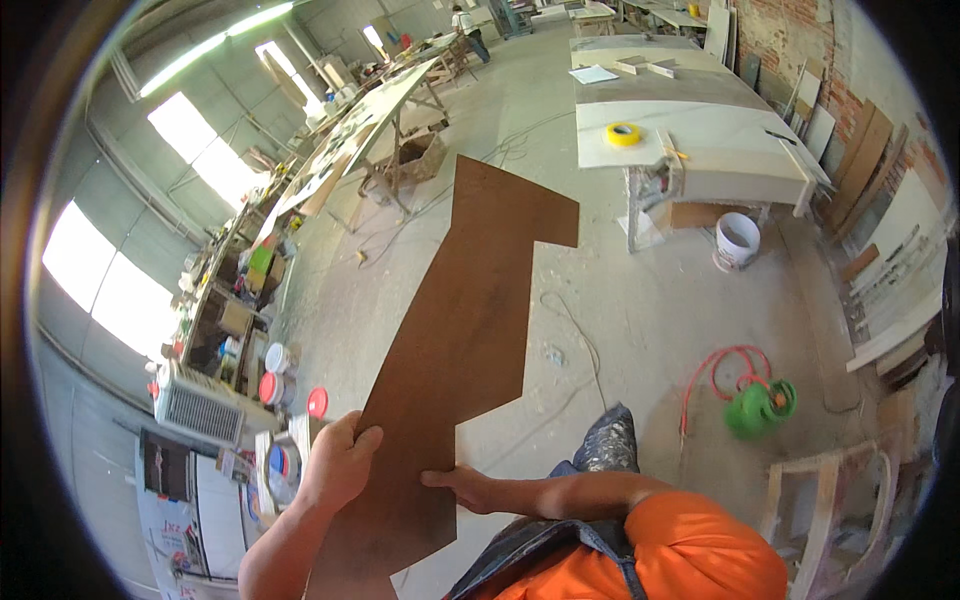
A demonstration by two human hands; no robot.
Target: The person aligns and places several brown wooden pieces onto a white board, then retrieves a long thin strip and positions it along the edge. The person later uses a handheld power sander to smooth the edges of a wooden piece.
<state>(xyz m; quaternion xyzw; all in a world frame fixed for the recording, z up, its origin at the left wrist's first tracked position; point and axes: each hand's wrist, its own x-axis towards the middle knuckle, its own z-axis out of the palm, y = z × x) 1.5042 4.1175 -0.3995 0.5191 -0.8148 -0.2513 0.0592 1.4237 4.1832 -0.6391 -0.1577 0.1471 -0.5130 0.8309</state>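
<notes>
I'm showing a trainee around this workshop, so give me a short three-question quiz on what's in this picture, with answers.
1. True or false: the left grip and right grip both hold the brown panel.
2. Fill in: the hose beside the green canister is ____.
3. What lies on the white tabletop? A: white bucket. B: green canister. C: yellow roll.

Key: 1 true; 2 red; 3 C.

Tape [623, 134] on table [715, 135] — board [465, 320] left

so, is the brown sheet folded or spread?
Spread: the brown sheet shows one broad face, no visible fold, edges held by left hand and right hand.
</notes>
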